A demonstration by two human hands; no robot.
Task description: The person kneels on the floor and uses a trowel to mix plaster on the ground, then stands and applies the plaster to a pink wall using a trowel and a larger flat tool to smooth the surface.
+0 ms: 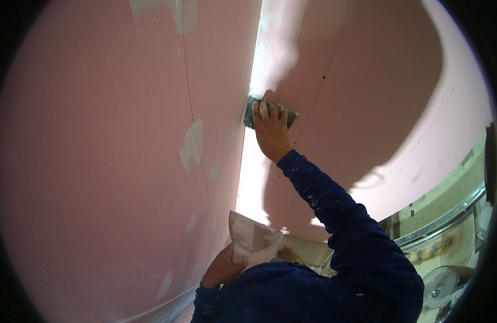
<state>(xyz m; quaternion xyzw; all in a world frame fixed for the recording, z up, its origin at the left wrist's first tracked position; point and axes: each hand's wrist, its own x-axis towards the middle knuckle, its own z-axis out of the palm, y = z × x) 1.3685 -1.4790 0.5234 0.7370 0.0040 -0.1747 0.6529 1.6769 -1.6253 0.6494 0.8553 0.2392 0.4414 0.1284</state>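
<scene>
High up near the corner of two pink walls, my right hand (pixel 272 134) is closed on a dark, flat putty knife (pixel 291 117). Its wide blade lies against the right-hand wall, with one end at the corner seam (pixel 242 172); my fingers are spread over the blade. Lower down, close to my body, my left hand (pixel 226 267) grips a pale, plaster-smeared pan (pixel 252 235) with a curved rim. The thumb presses on its side, and the other fingers are mostly hidden. What lies inside the pan is hard to make out.
Whitish filler patches (pixel 192 144) and a thin dark line mark the left pink wall (pixel 108 151). A large shadow covers much of the right pink wall (pixel 367 91). At the lower right are a curved metal rail (pixel 442 218) and a round, clear fixture (pixel 441 286).
</scene>
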